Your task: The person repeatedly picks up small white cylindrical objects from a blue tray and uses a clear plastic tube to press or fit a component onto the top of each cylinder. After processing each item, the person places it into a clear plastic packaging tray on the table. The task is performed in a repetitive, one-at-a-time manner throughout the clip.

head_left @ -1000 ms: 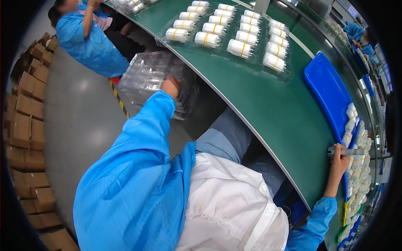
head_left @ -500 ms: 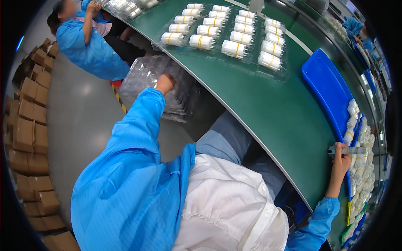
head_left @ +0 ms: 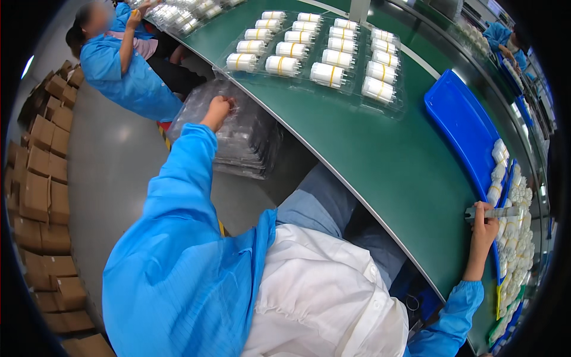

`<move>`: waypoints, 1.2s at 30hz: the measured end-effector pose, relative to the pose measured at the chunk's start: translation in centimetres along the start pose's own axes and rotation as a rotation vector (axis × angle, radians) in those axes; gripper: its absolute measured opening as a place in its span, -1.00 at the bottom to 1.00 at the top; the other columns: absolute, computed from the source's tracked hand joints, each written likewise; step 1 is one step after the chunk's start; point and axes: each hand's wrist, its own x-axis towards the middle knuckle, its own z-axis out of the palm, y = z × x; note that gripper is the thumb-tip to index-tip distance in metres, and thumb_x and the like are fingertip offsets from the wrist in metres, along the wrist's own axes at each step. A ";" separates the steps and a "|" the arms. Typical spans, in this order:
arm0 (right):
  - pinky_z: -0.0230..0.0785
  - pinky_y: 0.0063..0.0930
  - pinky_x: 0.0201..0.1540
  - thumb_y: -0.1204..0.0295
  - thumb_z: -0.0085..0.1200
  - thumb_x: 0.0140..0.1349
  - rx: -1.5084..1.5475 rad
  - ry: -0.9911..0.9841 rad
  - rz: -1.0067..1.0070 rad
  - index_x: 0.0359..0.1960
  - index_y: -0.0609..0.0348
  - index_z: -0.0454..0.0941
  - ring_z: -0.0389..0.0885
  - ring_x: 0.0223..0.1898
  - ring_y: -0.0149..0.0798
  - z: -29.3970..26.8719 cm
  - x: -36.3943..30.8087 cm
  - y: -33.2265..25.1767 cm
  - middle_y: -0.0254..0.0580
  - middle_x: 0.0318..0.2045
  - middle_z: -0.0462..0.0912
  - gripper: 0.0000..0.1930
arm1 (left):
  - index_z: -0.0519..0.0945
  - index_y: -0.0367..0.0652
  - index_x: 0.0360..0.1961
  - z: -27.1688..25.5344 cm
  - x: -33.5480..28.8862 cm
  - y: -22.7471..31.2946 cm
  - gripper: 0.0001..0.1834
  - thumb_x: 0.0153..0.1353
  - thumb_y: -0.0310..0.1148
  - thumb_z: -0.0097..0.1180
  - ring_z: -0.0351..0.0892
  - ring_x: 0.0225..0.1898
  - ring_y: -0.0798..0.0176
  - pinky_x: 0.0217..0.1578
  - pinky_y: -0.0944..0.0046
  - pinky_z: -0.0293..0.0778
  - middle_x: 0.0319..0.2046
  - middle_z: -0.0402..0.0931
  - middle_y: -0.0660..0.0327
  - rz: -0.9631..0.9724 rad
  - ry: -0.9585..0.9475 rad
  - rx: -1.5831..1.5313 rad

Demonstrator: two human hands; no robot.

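Observation:
My left hand [head_left: 219,113] reaches down beside the table, over a stack of clear plastic trays [head_left: 247,146]. Its fingers are curled together at the top of the stack; what they pinch, if anything, is hidden. At the table's right side, my right hand [head_left: 485,233] grips a flat grey bar-like piece [head_left: 505,212], whose exact kind I cannot tell. That piece reaches over a heap of white bundled parts [head_left: 514,238]. On the green table [head_left: 369,154] lies a clear blister tray [head_left: 351,95] with rows of white cylinders, each banded in yellow.
A long blue bin [head_left: 461,122] stands right of the blister tray, with several white parts at its near end. A person in blue [head_left: 122,71] sits at the far left, near more filled trays [head_left: 190,18]. Brown cartons [head_left: 44,172] line the left wall.
My left hand has moved a little left and away from me over the tray stack. The right hand stays in place with the grey piece.

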 end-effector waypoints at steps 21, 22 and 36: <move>0.29 -0.53 -0.32 0.48 0.10 0.37 0.009 0.017 -0.271 -0.34 0.27 0.55 0.44 -0.37 -0.45 0.1 -1.3 -2.8 -0.28 -0.39 0.55 -0.88 | 0.68 -0.40 -0.20 0.1 -6.3 6.9 -0.71 0.31 -0.31 0.19 0.59 -0.43 0.28 -0.46 0.26 0.53 -0.46 0.60 0.13 0.216 -0.062 0.720; 0.31 -0.50 -0.29 0.52 0.08 0.35 0.015 0.035 -0.373 -0.34 0.28 0.55 0.46 -0.35 -0.42 0.5 -2.7 -5.6 -0.25 -0.38 0.55 -0.90 | 0.68 -0.39 -0.19 0.7 -7.6 8.3 -0.71 0.31 -0.30 0.19 0.59 -0.42 0.30 -0.45 0.27 0.54 -0.45 0.60 0.15 0.136 -0.111 0.667; 0.55 -0.41 -0.08 0.36 0.09 0.38 0.976 -1.099 0.398 0.15 0.42 0.45 0.69 -0.17 -0.23 29.3 -14.0 -19.6 0.00 -0.05 0.64 -0.59 | 0.61 -0.30 -0.11 2.8 -25.8 12.9 -0.71 0.38 -0.25 0.15 0.48 -0.48 0.47 -0.46 0.36 0.56 -0.43 0.49 0.37 -0.045 -0.214 0.130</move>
